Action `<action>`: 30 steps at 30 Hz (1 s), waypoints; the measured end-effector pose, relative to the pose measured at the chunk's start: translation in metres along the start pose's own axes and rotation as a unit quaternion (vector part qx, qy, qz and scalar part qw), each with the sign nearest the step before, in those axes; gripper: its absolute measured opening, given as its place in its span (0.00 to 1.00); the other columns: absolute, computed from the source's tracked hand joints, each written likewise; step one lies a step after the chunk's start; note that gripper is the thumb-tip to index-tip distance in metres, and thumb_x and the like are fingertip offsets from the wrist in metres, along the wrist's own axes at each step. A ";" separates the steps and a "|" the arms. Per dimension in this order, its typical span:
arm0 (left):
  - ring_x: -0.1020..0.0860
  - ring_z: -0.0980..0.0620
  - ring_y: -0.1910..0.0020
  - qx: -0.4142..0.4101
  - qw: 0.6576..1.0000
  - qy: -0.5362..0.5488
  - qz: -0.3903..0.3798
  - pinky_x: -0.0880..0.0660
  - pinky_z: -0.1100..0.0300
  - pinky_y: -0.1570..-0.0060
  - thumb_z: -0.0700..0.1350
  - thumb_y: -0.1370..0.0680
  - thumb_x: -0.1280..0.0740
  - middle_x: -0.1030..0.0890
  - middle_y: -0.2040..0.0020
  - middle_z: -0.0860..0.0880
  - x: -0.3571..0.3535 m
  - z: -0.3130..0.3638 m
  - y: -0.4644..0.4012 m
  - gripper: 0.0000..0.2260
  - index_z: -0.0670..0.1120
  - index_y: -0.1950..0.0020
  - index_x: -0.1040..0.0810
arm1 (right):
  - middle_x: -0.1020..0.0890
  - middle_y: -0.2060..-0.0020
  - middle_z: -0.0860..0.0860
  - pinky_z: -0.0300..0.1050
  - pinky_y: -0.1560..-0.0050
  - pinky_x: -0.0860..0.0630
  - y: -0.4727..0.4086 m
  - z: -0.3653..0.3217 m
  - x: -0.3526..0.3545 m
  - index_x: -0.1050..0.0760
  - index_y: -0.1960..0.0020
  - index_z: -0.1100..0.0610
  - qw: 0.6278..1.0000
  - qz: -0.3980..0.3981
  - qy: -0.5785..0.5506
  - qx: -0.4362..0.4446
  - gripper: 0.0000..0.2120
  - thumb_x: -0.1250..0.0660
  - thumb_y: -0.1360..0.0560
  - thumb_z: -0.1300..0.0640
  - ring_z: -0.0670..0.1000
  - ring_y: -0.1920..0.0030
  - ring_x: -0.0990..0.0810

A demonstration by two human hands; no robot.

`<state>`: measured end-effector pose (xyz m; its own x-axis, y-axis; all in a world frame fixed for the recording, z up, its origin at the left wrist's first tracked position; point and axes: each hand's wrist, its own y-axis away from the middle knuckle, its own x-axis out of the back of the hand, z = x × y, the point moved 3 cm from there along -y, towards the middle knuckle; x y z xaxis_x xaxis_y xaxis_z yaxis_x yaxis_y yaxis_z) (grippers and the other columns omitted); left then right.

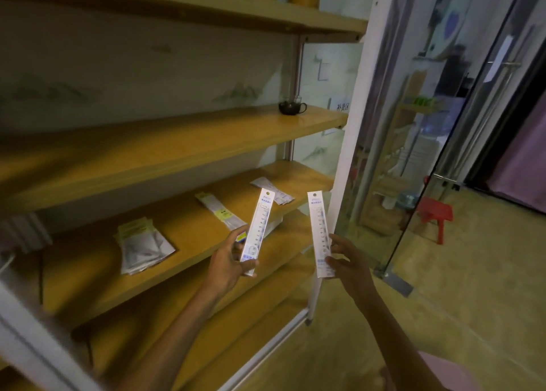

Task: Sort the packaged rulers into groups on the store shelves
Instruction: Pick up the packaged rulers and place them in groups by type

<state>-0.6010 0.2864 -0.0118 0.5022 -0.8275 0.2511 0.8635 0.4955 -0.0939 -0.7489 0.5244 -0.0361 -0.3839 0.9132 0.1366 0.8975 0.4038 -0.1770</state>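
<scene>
Shelved: three groups, set squares [144, 247]; yellow-tagged rulers [220, 210]; white packs [273, 190] | Outstanding: left hand [229, 262] grips blue-header ruler [258, 231]; right hand [344, 260] pinches its match [319, 234] | Progress: apparently late.

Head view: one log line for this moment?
left hand: holds ruler | right hand: holds second ruler | shelf: three groups laid

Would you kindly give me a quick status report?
Left hand grips white packaged ruler. Right hand pinches matching ruler. Three piles on wooden shelf. Nothing blocking.
</scene>
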 end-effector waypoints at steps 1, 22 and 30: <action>0.27 0.48 0.40 0.000 1.000 0.004 0.007 0.17 0.51 0.59 0.33 0.30 0.26 0.27 0.40 0.50 -0.005 -0.003 -0.014 0.35 0.57 0.30 0.34 | 0.19 0.48 0.52 0.51 0.61 0.18 -0.016 0.003 0.001 0.26 0.38 0.58 1.000 -0.004 0.003 0.003 0.19 0.31 0.27 0.67 0.52 0.53 0.16; 0.20 0.50 0.51 0.047 0.982 0.003 0.183 0.18 0.58 0.61 0.34 0.33 0.23 0.21 0.48 0.45 -0.013 -0.033 -0.218 0.38 0.58 0.29 0.35 | 0.21 0.47 0.46 0.26 0.63 0.26 -0.315 0.041 -0.058 0.23 0.39 0.63 0.972 -0.188 0.139 -0.015 0.17 0.32 0.27 0.69 0.32 0.57 0.20; 0.25 0.57 0.56 0.065 0.954 0.012 0.292 0.21 0.65 0.62 0.33 0.32 0.24 0.26 0.50 0.48 -0.030 -0.031 -0.228 0.36 0.56 0.30 0.34 | 0.18 0.49 0.59 0.32 0.72 0.25 -0.372 0.050 -0.091 0.27 0.37 0.60 0.941 -0.299 0.148 -0.046 0.20 0.35 0.27 0.72 0.46 0.61 0.19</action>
<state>-0.8110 0.1899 -0.0280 0.8980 -0.4055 0.1711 0.4242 0.9010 -0.0908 -1.0584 0.2934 -0.0313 -0.7617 0.4622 0.4541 0.5595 0.8226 0.1012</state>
